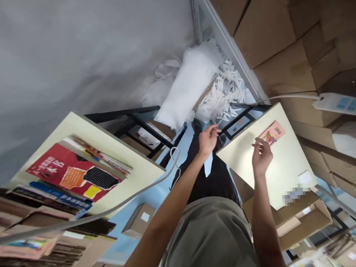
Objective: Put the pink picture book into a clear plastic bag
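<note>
Left hand [209, 140]: yours hung over the gap between the tables, fingers bent; I could not tell whether its tips pinched anything.
Right hand [261, 157]: your fingers curled at the lower edge of the pink booklet [272, 134]; touch or grip could not be told.
Pink booklet: it lay flat on the right table [292, 159], probably to sit within your easy reach.
Left table [144, 163]: books were stacked there, likely to keep them handy at your side.
White strips [232, 79]: heaped beyond your feet, perhaps to stay out of your way.
Red book [75, 168]: its white characters faced away from you, hard to read.
Blue spine [63, 198]: white lettering, not legible.
Booklet print: dark, too small for reading.
Blurred patch [296, 194]: no writing readable.
</note>
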A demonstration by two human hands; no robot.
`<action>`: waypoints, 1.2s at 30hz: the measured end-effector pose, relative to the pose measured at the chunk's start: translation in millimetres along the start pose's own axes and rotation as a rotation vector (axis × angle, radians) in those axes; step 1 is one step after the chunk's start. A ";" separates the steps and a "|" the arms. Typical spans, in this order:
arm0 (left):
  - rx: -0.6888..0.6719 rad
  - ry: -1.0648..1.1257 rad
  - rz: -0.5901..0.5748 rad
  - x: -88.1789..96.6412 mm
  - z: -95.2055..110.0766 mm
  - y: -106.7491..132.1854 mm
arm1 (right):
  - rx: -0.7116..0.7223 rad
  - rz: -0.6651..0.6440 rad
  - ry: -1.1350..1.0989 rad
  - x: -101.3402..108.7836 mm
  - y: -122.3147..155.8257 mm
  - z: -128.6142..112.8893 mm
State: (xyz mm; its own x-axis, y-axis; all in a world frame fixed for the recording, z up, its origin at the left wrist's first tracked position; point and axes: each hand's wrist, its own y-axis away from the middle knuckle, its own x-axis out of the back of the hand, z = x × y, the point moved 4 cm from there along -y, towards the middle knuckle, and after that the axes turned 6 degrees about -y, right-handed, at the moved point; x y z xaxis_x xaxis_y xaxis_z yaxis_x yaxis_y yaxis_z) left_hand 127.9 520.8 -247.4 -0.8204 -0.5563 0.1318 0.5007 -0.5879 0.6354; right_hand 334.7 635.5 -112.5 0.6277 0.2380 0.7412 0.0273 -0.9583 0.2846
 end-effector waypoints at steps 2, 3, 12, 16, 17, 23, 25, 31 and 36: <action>0.106 0.034 0.082 38.4 -32.7 -23.2 | -0.019 -0.196 -0.035 -53.7 1.9 -32.0; 0.151 0.030 0.111 55.1 -48.8 -35.7 | -0.018 -0.303 -0.055 -84.0 1.6 -44.8; 0.419 0.033 0.318 140.8 -156.1 -137.5 | -0.073 -0.819 0.431 -337.2 -38.4 -30.7; 0.358 0.026 0.217 118.9 -183.4 -164.0 | -0.054 -0.958 0.765 -406.2 -65.3 16.8; 0.336 0.034 0.202 110.3 -188.7 -167.7 | -0.035 -0.969 0.794 -419.9 -72.7 27.6; 0.197 0.083 0.136 65.3 -212.8 -170.8 | 0.275 -1.061 0.914 -514.8 -128.0 82.0; 0.194 0.083 0.103 56.3 -222.6 -167.2 | 0.381 -1.092 1.005 -550.5 -148.2 99.5; 0.208 -0.056 0.106 43.8 -252.0 -152.9 | 0.365 -1.138 1.085 -630.2 -190.4 152.4; 0.284 -0.036 0.040 39.6 -274.8 -146.8 | 0.361 -1.103 1.070 -646.5 -199.5 177.0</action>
State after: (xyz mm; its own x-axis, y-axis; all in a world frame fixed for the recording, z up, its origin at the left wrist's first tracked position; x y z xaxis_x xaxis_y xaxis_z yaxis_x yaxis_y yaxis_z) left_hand 97.8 423.7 -544.5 -0.8134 -0.5515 0.1853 0.4402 -0.3751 0.8158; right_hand 61.2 644.8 -756.1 -0.6393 0.6632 0.3892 0.3556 -0.1938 0.9143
